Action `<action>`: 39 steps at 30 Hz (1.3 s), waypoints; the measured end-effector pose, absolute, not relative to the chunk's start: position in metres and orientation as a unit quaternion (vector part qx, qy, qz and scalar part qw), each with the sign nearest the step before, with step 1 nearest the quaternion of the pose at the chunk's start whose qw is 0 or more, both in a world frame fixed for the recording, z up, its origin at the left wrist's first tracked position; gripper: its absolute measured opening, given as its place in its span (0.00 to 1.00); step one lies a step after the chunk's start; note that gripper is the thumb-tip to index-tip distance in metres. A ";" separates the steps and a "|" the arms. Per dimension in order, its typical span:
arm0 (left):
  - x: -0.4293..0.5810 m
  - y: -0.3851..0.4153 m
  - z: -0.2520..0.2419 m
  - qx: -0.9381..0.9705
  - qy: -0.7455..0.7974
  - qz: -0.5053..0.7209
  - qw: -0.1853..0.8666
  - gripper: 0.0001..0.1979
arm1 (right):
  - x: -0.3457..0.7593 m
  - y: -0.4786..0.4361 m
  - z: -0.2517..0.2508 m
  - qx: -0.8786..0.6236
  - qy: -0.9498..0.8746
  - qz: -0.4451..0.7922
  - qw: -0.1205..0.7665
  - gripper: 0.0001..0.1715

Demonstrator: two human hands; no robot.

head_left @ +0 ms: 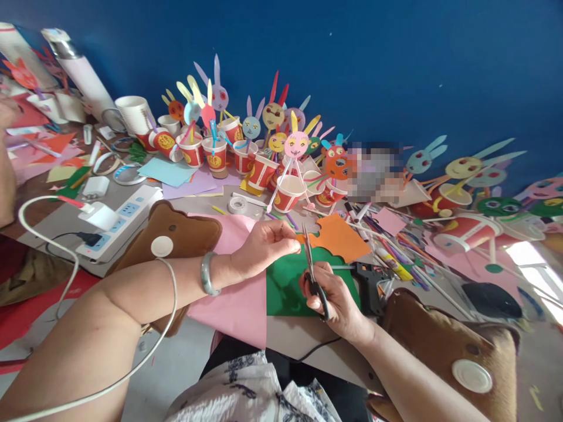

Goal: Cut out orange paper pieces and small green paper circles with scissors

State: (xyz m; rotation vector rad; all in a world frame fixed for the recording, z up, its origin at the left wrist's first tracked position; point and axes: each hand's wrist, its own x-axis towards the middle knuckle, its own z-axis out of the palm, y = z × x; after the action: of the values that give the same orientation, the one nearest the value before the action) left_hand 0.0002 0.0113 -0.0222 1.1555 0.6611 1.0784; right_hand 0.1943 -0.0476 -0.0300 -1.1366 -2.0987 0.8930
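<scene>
My left hand (pixel 266 246) pinches a small orange paper piece (pixel 301 239) between thumb and fingertips. In my right hand (pixel 336 296) are black-handled scissors (pixel 317 288), their blades pointing away from me beside the orange piece. Whether the blades touch the paper I cannot tell. Below both hands lies a green paper sheet (pixel 281 296), partly over a large pink sheet (pixel 246 313). An orange sheet (pixel 347 240) with curved cut-outs along its edge rests just beyond the scissors. To the right of my right hand sits a black glue gun (pixel 368 284).
Paper cups with rabbit-eared faces, such as a pink one (pixel 297 145), line the back by the blue wall. A power strip (pixel 121 220) and brown cushion (pixel 185 225) are left; pens and sticks (pixel 400 264) and another cushion (pixel 453 340) right. A white cable (pixel 169 316) crosses my left arm.
</scene>
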 end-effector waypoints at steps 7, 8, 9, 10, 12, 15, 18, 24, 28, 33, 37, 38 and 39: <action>0.001 0.011 -0.019 0.516 0.299 0.479 0.644 0.05 | 0.195 -0.047 -0.032 -0.424 -0.787 0.338 0.295 0.40; 0.001 0.011 -0.018 0.514 0.301 0.480 0.644 0.05 | 0.195 -0.047 -0.032 -0.425 -0.788 0.337 0.293 0.40; 0.001 0.011 -0.017 0.512 0.302 0.480 0.645 0.05 | 0.195 -0.047 -0.032 -0.425 -0.788 0.335 0.293 0.40; 0.001 0.011 -0.017 0.510 0.303 0.480 0.646 0.05 | 0.195 -0.047 -0.031 -0.426 -0.788 0.335 0.292 0.40; 0.001 0.011 -0.015 0.507 0.302 0.480 0.650 0.05 | 0.195 -0.047 -0.031 -0.426 -0.788 0.334 0.295 0.40; 0.001 0.011 -0.014 0.503 0.301 0.479 0.653 0.04 | 0.195 -0.047 -0.030 -0.425 -0.789 0.332 0.294 0.40; 0.001 0.011 -0.015 0.504 0.299 0.480 0.653 0.04 | 0.195 -0.047 -0.029 -0.430 -0.789 0.328 0.292 0.40; 0.001 0.012 -0.014 0.494 0.303 0.485 0.655 0.05 | 0.197 -0.049 -0.031 -0.454 -0.777 0.303 0.313 0.39; 0.001 0.012 -0.011 0.508 0.317 0.473 0.647 0.07 | 0.202 -0.052 -0.036 -0.470 -0.731 0.301 0.392 0.37; 0.001 0.014 -0.008 0.530 0.356 0.459 0.617 0.06 | 0.204 -0.053 -0.039 -0.510 -0.702 0.254 0.427 0.31; 0.000 0.027 -0.003 0.545 0.365 0.487 0.576 0.06 | 0.203 -0.051 -0.037 -0.528 -0.713 0.217 0.407 0.25; 0.000 0.032 -0.002 0.546 0.368 0.488 0.573 0.06 | 0.202 -0.051 -0.036 -0.524 -0.718 0.215 0.405 0.23; -0.001 0.037 0.000 0.549 0.373 0.479 0.574 0.07 | 0.202 -0.050 -0.036 -0.514 -0.727 0.212 0.404 0.22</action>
State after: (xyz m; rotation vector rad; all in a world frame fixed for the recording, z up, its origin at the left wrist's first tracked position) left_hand -0.0010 0.0369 -0.0001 1.2874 0.8742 1.1222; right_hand 0.2016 -0.0500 -0.0358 -1.2979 -1.8353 0.5353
